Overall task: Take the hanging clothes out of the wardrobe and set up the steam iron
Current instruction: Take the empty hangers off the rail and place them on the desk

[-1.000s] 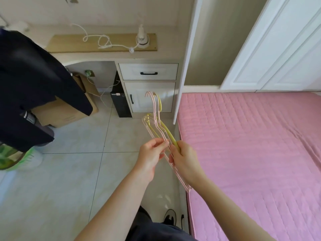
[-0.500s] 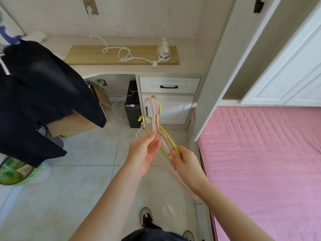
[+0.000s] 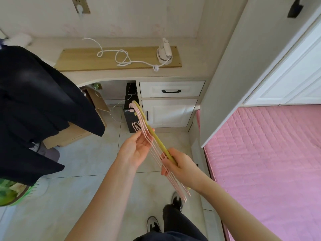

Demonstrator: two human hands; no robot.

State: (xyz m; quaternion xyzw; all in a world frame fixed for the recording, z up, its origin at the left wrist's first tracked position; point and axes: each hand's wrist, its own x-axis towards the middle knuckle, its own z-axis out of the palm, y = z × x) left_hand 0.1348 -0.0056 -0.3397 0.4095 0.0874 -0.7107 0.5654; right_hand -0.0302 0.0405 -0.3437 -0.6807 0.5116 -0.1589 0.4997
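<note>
Pink and yellow hangers (image 3: 156,139) gripped in curled right hand (image 3: 182,168); left hand (image 3: 137,150) flat, fingers straight, laid against them. White steam iron (image 3: 164,53) stood on wooden board (image 3: 78,60) on desk (image 3: 121,73). At left, dark clothes (image 3: 34,101) hung.

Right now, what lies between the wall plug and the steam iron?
Head view: a white cord, trailing from the plug down the wall and looping across the wooden board to the steam iron.
</note>
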